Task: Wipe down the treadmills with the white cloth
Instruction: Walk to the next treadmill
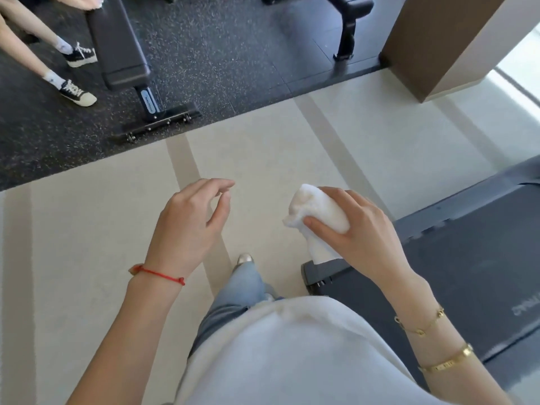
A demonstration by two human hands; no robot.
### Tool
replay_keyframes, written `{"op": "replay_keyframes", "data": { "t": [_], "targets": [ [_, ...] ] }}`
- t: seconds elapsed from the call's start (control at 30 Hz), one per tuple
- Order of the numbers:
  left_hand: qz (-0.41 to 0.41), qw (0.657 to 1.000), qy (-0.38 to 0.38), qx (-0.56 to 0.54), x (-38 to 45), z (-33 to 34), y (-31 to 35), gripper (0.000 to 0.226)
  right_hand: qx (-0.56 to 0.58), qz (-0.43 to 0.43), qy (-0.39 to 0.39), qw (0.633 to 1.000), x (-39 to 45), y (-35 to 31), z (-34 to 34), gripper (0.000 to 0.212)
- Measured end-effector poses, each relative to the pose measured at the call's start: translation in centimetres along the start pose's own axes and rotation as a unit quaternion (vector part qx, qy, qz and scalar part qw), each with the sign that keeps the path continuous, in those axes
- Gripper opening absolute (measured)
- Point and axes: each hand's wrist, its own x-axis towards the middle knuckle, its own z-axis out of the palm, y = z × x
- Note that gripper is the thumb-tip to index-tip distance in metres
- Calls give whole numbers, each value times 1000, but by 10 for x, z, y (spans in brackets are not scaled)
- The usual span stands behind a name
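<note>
A bunched white cloth (317, 213) is gripped in my right hand (359, 229), held in the air above the beige floor, just left of the rear end of a dark grey treadmill (473, 258). The treadmill deck fills the lower right of the view and its rear corner sits under the cloth. My left hand (193, 220) hovers beside it at the same height, fingers loosely curled and apart, holding nothing. A red string is tied at the left wrist, and gold bracelets circle the right one.
A black weight bench (122, 48) stands on the dark speckled rubber floor at the upper left, with another person's legs and sneakers (77, 93) beside it. A second bench frame (347, 27) and a brown pillar (432, 45) are at the top right. Beige striped flooring lies underfoot.
</note>
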Motion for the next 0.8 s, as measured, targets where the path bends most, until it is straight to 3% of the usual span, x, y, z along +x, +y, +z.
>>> {"op": "replay_keyframes", "data": {
  "t": [0.43,0.8],
  "targets": [
    [151,984,-92,-22,275,61,-31,21,36,132,98,986,195,34,-6,44],
    [292,935,-196,-52,477,125,8,23,16,255,230,939,316,65,-38,45]
  ]
}}
